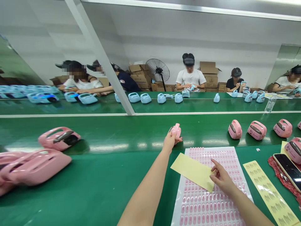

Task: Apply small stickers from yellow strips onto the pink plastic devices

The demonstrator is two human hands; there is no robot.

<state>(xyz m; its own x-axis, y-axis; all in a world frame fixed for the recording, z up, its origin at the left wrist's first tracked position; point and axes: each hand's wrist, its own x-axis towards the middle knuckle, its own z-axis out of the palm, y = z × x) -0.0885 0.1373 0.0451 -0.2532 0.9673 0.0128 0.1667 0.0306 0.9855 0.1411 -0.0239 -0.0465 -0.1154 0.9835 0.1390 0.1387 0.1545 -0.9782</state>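
My left hand reaches forward over the green belt, its fingers closed round a small pink plastic casing. The hand hides part of that casing. Above a white sheet of pink oval stickers, my right hand has its index finger and thumb apart, with nothing visible between them. A blank yellow paper strip lies slantwise across the sticker sheet, its right end beside my right fingertips.
Pink handled casings stand on the right and left. A yellow sticker strip and a phone lie at right. Across the belt, several people sit behind blue casings. A slanted white post rises at mid-left; a bottle stands farther right.
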